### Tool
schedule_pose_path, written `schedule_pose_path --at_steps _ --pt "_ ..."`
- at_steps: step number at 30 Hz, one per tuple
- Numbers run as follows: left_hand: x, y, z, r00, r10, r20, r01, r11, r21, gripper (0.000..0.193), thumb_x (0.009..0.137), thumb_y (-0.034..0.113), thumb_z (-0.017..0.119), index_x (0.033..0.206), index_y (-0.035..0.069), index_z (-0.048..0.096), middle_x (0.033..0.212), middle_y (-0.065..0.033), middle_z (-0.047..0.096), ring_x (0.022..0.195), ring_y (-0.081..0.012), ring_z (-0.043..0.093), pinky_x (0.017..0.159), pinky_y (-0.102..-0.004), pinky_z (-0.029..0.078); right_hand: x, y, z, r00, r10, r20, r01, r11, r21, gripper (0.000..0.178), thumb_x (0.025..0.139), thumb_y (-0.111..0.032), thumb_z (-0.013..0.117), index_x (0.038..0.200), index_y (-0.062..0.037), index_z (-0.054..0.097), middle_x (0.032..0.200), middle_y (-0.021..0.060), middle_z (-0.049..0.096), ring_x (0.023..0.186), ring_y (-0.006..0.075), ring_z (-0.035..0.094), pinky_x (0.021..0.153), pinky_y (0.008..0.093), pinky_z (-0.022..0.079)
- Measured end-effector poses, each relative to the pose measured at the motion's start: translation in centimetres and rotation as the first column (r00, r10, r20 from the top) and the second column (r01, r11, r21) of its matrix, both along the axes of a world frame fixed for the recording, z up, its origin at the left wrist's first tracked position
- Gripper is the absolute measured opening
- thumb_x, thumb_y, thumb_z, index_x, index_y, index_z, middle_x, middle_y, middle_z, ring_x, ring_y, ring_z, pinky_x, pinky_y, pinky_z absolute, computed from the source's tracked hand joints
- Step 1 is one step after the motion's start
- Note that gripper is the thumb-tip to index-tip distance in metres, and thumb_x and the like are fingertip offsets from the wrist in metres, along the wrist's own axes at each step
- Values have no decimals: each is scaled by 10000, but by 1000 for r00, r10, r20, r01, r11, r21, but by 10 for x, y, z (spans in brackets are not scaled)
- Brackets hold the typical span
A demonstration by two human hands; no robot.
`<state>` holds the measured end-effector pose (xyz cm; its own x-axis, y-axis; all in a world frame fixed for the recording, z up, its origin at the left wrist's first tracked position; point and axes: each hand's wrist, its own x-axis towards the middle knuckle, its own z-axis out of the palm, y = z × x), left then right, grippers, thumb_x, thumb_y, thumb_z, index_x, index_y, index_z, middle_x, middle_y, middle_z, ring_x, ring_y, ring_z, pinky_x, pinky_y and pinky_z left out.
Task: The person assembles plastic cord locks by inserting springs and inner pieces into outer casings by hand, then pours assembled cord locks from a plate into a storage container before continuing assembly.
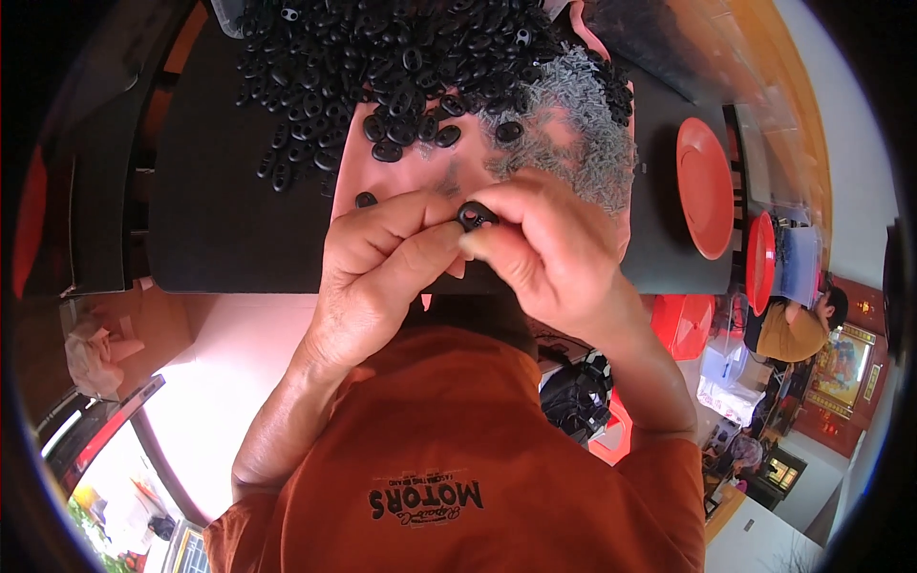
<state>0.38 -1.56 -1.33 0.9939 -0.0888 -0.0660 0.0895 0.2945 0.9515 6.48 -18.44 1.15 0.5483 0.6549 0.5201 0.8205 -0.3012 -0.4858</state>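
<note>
Close to my body, over the near part of a pink sheet (382, 175), both hands meet at a small black oval cord lock (469, 209) with holes through it. My left hand (377, 267) is closed, its thumb and forefinger pinching the piece's left side. My right hand (559, 250) grips the other side between thumb and bent forefinger. Beyond the hands lies a large heap of similar black pieces (315, 72). Several loose ones (387, 152) sit at its near edge. To the right spreads a pile of tiny grey springs (573, 115). One black piece (366, 200) shows just past my left hand.
The black table (224, 220) extends left and right of the sheet. An orange-red plate (705, 189) lies at its right edge, with another red dish (760, 263) farther right. Below are a red stool (681, 325) and a black bag (576, 393). A person (798, 329) sits at far right.
</note>
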Motion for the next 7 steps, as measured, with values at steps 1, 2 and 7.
schedule_pose_path --at_steps 1,2,7 --pt "-1 -2 -2 997 68 21 -66 995 -79 129 918 30 520 879 -19 632 684 17 551 588 -13 458 502 -180 354 -4 1 -1 1000 -19 -9 19 1000 -17 386 776 -215 750 1038 -10 556 851 111 597 639 241 617 509 318 501" --pt "-1 -2 -3 997 68 26 -66 995 -78 129 918 30 520 879 -19 632 684 17 551 588 -13 458 502 -180 354 -8 2 -2 999 -39 -18 38 999 -35 450 757 -233 764 1079 -6 547 889 106 592 634 234 613 510 308 509" --pt "2 4 -6 1000 5 -8 -6 995 -95 141 914 14 523 896 -28 656 682 12 561 590 -27 494 497 -182 387 -4 -1 -5 978 -31 206 65 985 -159 533 721 -240 794 1131 -3 551 929 97 587 628 220 609 516 301 517"
